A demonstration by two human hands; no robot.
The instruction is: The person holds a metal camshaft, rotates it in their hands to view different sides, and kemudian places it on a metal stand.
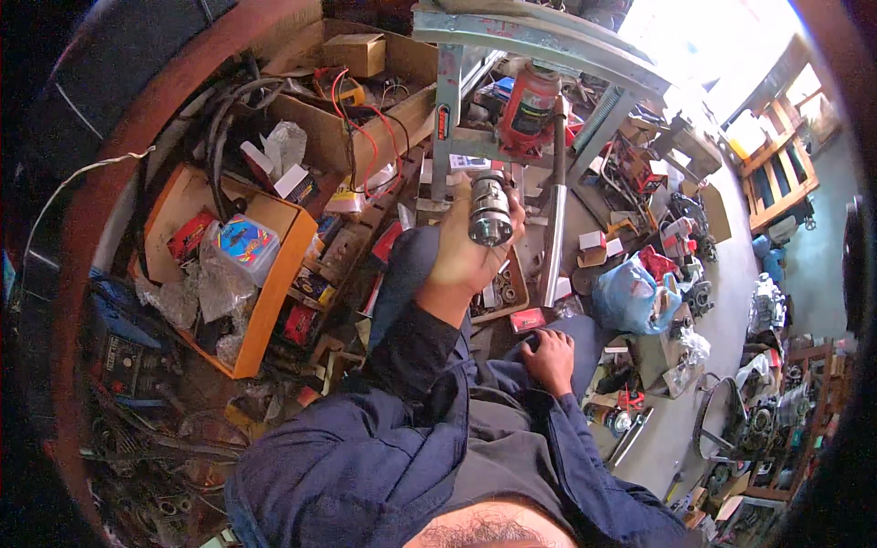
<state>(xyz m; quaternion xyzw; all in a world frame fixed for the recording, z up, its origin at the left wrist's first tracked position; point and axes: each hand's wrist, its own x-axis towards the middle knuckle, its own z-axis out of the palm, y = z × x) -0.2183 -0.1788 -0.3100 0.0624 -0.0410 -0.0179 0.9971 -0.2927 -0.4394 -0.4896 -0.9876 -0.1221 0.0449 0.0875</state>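
A short metal machine part [491, 208], cylindrical with ringed grooves and a dark, shiny lower end, is held up in front of me. My left hand [459, 242] is closed around it, with the thumb side showing on the left and fingertips on the right. Below and to the right, my right hand [550, 359] lies on my thigh with its fingers loosely spread and nothing in it. Close above the held part stands a pale green steel press frame [525, 35]. Under its top beam sits a red bottle jack [528, 111] with a long metal handle [554, 233].
On the left are an orange wooden drawer [265, 310] with plastic bags and a clear tub [242, 248], and a cardboard box [315, 128] with red and black cables. Rightward lie a blue plastic bag [635, 294], small boxes and metal parts. A wooden pallet [779, 169] leans farther back.
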